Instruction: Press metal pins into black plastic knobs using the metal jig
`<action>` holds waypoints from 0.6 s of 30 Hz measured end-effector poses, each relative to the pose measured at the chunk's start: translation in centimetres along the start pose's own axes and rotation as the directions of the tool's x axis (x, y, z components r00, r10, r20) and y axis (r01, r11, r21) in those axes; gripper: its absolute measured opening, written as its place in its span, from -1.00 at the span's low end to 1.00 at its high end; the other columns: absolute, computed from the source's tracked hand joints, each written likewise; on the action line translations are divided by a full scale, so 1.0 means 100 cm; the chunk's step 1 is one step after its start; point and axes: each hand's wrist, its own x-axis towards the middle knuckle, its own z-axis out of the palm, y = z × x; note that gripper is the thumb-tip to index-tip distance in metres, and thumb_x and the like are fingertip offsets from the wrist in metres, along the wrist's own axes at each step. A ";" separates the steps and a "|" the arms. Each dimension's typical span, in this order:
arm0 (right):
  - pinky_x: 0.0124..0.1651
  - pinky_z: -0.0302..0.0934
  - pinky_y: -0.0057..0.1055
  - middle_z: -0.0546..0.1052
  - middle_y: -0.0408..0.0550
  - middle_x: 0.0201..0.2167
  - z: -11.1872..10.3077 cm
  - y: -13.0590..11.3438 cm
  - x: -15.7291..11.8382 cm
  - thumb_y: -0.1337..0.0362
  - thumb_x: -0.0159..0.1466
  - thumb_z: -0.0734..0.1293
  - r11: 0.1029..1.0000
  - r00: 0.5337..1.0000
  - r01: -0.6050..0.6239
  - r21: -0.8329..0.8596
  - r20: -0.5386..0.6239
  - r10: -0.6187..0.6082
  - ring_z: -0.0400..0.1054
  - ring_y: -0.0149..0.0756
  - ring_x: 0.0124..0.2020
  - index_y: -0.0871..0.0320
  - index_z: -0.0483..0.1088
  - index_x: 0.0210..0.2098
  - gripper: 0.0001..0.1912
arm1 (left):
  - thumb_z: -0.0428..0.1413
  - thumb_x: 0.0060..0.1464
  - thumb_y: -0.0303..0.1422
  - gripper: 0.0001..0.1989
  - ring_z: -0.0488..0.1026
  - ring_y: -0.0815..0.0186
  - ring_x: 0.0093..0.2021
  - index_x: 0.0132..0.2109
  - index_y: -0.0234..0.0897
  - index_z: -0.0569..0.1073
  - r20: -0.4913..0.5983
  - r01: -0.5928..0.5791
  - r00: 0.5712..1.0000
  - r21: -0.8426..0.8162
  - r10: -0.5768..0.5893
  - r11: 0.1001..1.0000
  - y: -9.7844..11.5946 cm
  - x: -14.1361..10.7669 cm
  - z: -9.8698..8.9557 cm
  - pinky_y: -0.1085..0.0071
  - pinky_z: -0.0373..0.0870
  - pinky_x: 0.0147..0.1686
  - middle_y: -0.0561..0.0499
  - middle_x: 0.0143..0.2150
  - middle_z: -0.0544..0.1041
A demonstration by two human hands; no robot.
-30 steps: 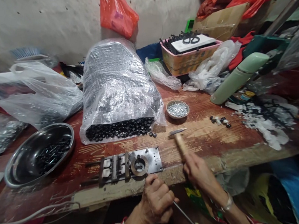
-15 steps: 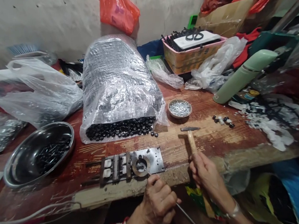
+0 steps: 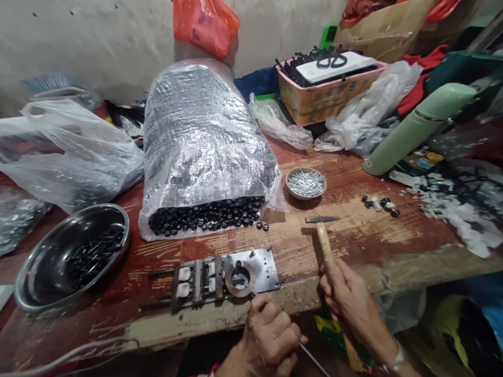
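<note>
My left hand [image 3: 273,336] sits at the bench's front edge, closed around a thin steel rod tool [image 3: 318,365] with a pale handle. The tool's tip reaches the steel ring [image 3: 239,279] on a metal jig plate [image 3: 263,271], which lies on the scarred wooden bench [image 3: 366,232]. My right hand [image 3: 349,302] grips the wooden handle of a small hammer [image 3: 324,241]. The hammer stands nearly upright, its steel head [image 3: 321,219] above the bench and clear of the jig.
A clear bubble-wrap sack of black round parts [image 3: 201,157] fills the bench's middle. A steel bowl of black pins [image 3: 71,258] is at left, and a small dish of nails [image 3: 306,183] is near the hammer. A green flask [image 3: 419,128] and white scraps [image 3: 459,208] lie right.
The hammer has swung from leaning left to nearly upright, its head shifting right. My left hand and its tool stay at the ring, and the whole view has drifted slightly.
</note>
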 end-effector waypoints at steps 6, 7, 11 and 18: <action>-0.46 0.12 -0.46 0.26 -0.23 -0.54 0.010 0.005 0.002 -0.11 0.45 0.11 0.941 0.964 0.227 -0.251 0.192 -0.182 0.13 -0.40 -0.50 0.06 0.22 -0.42 -0.54 | 0.11 0.09 -0.41 -0.95 0.32 0.26 -0.36 -0.25 -0.24 0.41 -0.009 -0.010 1.000 -0.010 0.010 1.000 -0.001 -0.002 0.002 0.10 0.24 0.03 0.08 -0.49 0.36; -0.48 0.11 -0.47 0.23 -0.25 -0.56 0.010 0.003 0.002 -0.12 0.46 0.10 0.956 0.969 0.199 -0.214 0.189 -0.159 0.11 -0.41 -0.52 0.06 0.20 -0.42 -0.53 | 0.12 0.09 -0.41 -0.94 0.32 0.26 -0.36 -0.25 -0.24 0.41 -0.012 -0.011 1.000 -0.010 0.011 1.000 -0.001 -0.002 0.002 0.10 0.24 0.03 0.08 -0.49 0.36; -0.68 0.01 -0.51 0.17 -0.34 -0.59 0.001 -0.001 -0.002 -0.26 0.39 0.13 1.000 0.993 -0.021 0.017 0.113 0.019 0.02 -0.48 -0.69 0.03 0.22 -0.31 -0.52 | 0.14 0.08 -0.41 -0.93 0.33 0.27 -0.37 -0.25 -0.23 0.42 -0.001 -0.007 1.000 -0.001 0.007 1.000 -0.001 -0.001 0.001 0.11 0.24 0.03 0.10 -0.50 0.36; -0.54 0.09 -0.46 0.26 -0.25 -0.57 0.007 0.001 -0.002 -0.20 0.40 0.15 0.970 0.983 0.169 -0.174 0.102 -0.153 0.12 -0.42 -0.56 0.06 0.22 -0.39 -0.52 | 0.09 0.12 -0.40 -0.97 0.30 0.27 -0.36 -0.26 -0.24 0.42 -0.014 -0.002 1.000 -0.017 0.002 1.000 -0.001 -0.003 0.003 0.10 0.24 0.03 0.08 -0.50 0.35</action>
